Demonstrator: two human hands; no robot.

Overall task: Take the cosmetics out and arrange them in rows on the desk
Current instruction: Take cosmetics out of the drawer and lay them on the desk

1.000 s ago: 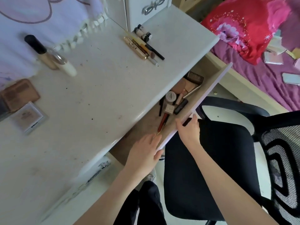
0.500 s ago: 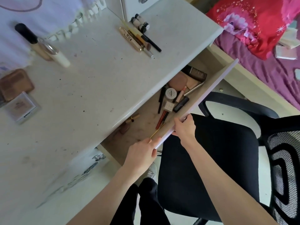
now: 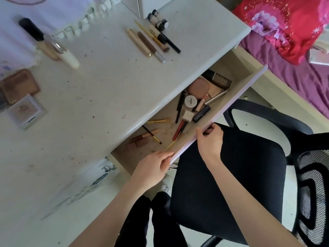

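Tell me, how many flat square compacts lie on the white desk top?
2, both at the desk's left edge: a brown square compact, and a pale pink square compact just in front of it. More may lie beyond the left edge of the view.

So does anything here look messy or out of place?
Yes. The cosmetics in the drawer lie jumbled at all angles, pencils crossing brushes. The desk is flecked with dark specks and smudges.

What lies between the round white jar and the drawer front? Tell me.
In the head view, a pink lipstick and a dark tube lie between the round white jar and the drawer front.
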